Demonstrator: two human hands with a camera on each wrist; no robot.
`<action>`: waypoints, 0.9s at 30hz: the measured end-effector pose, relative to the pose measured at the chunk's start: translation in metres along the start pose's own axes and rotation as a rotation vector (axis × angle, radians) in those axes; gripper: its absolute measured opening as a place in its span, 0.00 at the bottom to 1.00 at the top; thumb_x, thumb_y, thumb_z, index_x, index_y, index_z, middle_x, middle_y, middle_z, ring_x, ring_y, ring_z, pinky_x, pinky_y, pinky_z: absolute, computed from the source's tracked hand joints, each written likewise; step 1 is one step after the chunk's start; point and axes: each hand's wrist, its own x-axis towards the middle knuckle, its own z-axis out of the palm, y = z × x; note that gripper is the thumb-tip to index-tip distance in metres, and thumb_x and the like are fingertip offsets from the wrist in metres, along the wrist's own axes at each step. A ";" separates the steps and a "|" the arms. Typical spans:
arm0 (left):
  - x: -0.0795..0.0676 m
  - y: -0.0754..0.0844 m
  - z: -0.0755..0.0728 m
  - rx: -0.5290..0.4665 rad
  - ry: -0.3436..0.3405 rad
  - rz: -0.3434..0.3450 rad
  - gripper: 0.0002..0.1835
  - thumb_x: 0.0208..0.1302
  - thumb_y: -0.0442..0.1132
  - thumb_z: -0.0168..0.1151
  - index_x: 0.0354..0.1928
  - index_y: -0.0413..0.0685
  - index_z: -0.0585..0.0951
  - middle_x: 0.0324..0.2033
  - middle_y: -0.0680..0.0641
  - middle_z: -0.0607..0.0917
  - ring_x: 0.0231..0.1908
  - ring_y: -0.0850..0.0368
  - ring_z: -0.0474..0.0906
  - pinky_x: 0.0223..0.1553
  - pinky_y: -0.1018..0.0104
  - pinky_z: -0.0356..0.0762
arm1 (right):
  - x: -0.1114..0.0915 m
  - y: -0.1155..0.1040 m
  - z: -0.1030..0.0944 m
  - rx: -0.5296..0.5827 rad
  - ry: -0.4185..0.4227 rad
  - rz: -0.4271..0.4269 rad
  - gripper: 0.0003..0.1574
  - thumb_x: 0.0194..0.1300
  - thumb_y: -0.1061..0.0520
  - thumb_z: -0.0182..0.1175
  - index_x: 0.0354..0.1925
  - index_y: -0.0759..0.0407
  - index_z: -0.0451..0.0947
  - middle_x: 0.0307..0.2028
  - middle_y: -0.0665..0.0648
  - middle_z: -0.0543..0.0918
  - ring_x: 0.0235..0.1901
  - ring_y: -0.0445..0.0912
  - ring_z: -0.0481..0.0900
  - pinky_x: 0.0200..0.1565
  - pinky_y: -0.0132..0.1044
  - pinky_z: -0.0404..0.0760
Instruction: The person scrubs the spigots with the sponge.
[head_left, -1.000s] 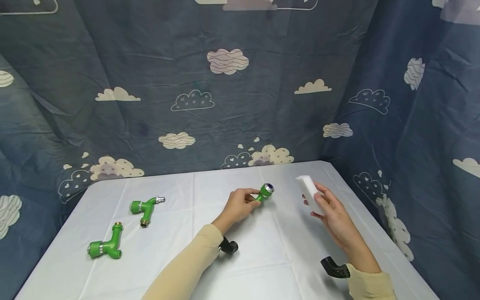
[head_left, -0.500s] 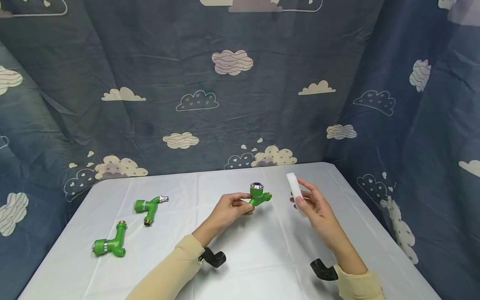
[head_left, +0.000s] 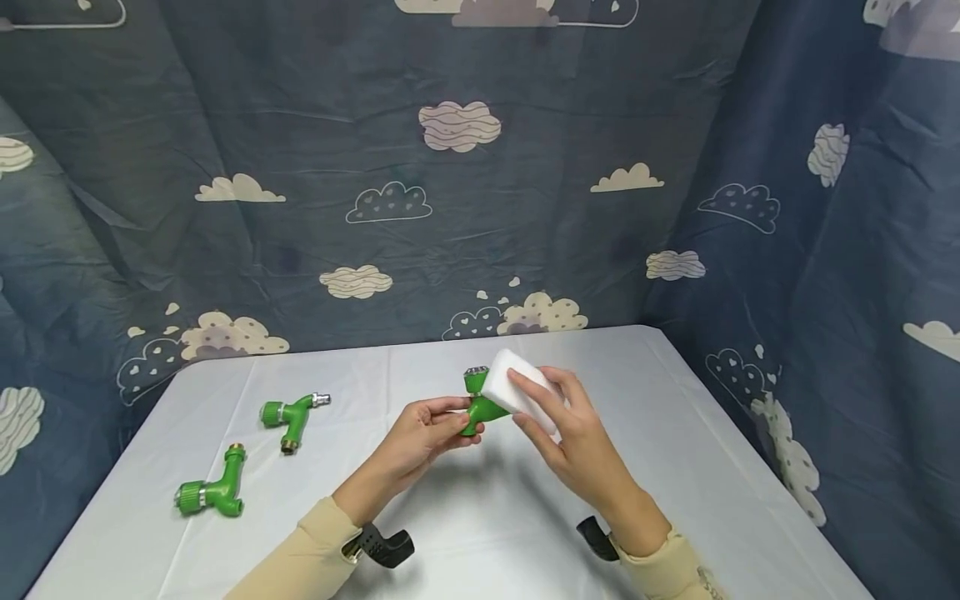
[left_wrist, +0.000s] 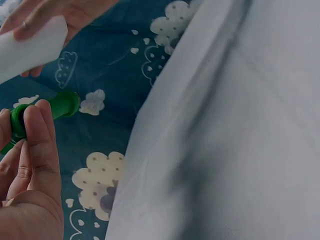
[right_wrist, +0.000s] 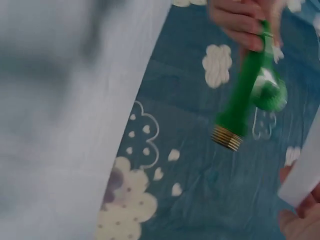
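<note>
A green tap (head_left: 486,410) with a chrome-topped knob is pinched by my left hand (head_left: 420,440) above the middle of the table. Its threaded brass end (right_wrist: 227,138) points away from the fingers in the right wrist view. My right hand (head_left: 588,450) grips a white block-shaped sponge (head_left: 517,387), fingers spread along its side. In the head view the sponge overlaps the tap's right part. Both wrist views show a gap between sponge (left_wrist: 37,47) and tap (left_wrist: 65,104).
Two more green taps lie at the left of the white-covered table (head_left: 450,550): one with a silver nozzle (head_left: 295,419), the other (head_left: 213,487) nearer the front. A dark blue cloud-patterned curtain (head_left: 525,217) hangs behind and along the sides.
My left hand has drawn the tap left and toward me, turning its knob upright. My right hand has brought the sponge leftward to the tap, its broad face now showing.
</note>
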 end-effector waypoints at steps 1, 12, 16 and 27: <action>-0.004 0.003 -0.001 -0.012 -0.005 -0.002 0.27 0.79 0.31 0.61 0.72 0.22 0.70 0.51 0.40 0.92 0.46 0.58 0.92 0.55 0.65 0.90 | 0.002 -0.004 0.003 -0.023 -0.004 -0.029 0.39 0.69 0.58 0.73 0.74 0.41 0.76 0.65 0.65 0.75 0.62 0.59 0.79 0.60 0.62 0.86; -0.041 0.012 -0.007 -0.116 -0.053 0.067 0.16 0.81 0.31 0.58 0.64 0.32 0.77 0.48 0.51 0.92 0.47 0.60 0.91 0.56 0.66 0.89 | 0.017 -0.031 0.030 -0.144 0.012 -0.225 0.26 0.81 0.42 0.59 0.73 0.37 0.77 0.66 0.63 0.76 0.68 0.59 0.74 0.73 0.77 0.66; -0.048 0.012 -0.007 -0.157 -0.045 0.085 0.13 0.81 0.30 0.56 0.62 0.39 0.79 0.47 0.52 0.91 0.47 0.61 0.91 0.56 0.67 0.89 | 0.019 -0.035 0.031 -0.176 0.017 -0.268 0.32 0.73 0.50 0.69 0.73 0.37 0.78 0.66 0.63 0.76 0.67 0.59 0.74 0.72 0.74 0.69; -0.060 0.019 -0.007 -0.198 -0.030 0.121 0.13 0.82 0.32 0.56 0.62 0.41 0.79 0.46 0.51 0.92 0.45 0.63 0.90 0.53 0.72 0.89 | 0.018 -0.028 0.026 -0.220 0.049 -0.352 0.26 0.78 0.49 0.66 0.71 0.36 0.80 0.66 0.64 0.78 0.64 0.60 0.76 0.68 0.71 0.74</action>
